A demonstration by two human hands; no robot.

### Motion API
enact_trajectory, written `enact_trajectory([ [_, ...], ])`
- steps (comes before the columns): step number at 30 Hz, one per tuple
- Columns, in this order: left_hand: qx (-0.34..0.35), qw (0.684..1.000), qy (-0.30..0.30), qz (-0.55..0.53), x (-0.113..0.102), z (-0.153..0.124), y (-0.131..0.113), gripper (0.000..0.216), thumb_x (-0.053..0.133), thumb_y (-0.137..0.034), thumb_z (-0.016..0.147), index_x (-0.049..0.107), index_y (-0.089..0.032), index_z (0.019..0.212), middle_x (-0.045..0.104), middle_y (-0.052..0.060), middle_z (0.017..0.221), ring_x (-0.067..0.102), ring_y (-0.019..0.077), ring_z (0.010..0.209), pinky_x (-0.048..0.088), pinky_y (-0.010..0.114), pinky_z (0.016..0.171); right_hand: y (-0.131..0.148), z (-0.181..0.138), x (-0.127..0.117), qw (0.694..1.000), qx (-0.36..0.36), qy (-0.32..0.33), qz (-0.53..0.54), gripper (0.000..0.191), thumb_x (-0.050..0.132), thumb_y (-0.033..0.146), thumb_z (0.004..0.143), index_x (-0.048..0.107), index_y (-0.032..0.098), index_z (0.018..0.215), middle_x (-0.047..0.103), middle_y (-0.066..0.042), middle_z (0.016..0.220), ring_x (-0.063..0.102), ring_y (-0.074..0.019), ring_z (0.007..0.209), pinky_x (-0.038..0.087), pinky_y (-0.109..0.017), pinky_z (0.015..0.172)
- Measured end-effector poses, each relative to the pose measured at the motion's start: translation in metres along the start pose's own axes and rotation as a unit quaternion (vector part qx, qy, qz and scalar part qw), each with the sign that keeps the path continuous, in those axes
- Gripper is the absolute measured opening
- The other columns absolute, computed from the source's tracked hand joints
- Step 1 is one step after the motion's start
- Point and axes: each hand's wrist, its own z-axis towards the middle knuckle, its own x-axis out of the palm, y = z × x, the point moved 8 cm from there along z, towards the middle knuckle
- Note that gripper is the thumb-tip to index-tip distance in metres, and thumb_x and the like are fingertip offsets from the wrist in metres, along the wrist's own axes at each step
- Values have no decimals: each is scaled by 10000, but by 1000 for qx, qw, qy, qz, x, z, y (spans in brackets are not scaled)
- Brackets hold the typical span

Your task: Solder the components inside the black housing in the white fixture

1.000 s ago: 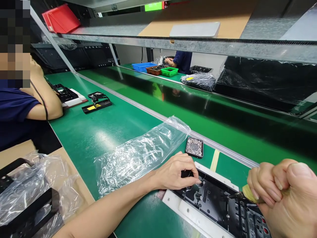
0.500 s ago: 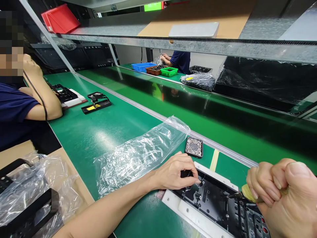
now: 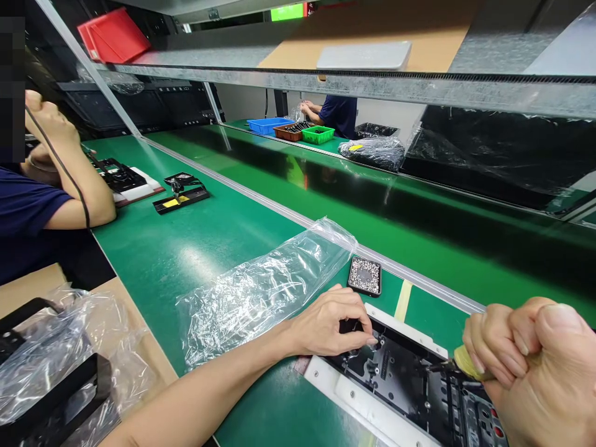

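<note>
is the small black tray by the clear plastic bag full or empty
Full: the small black rectangular tray beside the clear plastic bag is covered edge to edge with tiny silvery pieces.

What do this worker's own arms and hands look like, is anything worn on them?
Both are bare. The left hand has no glove, ring or watch, and its forearm is uncovered as far as the picture's edge, with no sleeve showing. The right hand is also ungloved, with short plain nails; its wrist and arm lie outside the picture.

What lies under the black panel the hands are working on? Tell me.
A white fixture plate shows beneath the black panel, jutting out along its near and far edges on the green table. Whatever is between them is covered.
</note>
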Motion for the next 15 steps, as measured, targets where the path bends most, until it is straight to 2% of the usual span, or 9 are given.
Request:
enact_trajectory([
  [3, 2, 1000, -2, -5, -1, 0, -1, 182, 745, -366, 941, 740, -199, 867, 752, 13, 907, 659, 160, 877, 411, 339, 874, -2, 0, -2, 1000, 23, -13, 2, 462, 667, 383, 864, 388, 225, 532, 269, 25, 432, 265, -143, 343, 216, -303, 327],
  [15, 5, 1000, -4, -5, -1, 0, -2, 207, 733, -382, 949, 738, -193, 863, 753, 18, 905, 658, 159, 869, 410, 340, 861, -2, -1, -3, 999, 12, -31, -5, 446, 673, 375, 856, 395, 226, 540, 269, 27, 434, 263, -143, 343, 210, -301, 325],
])
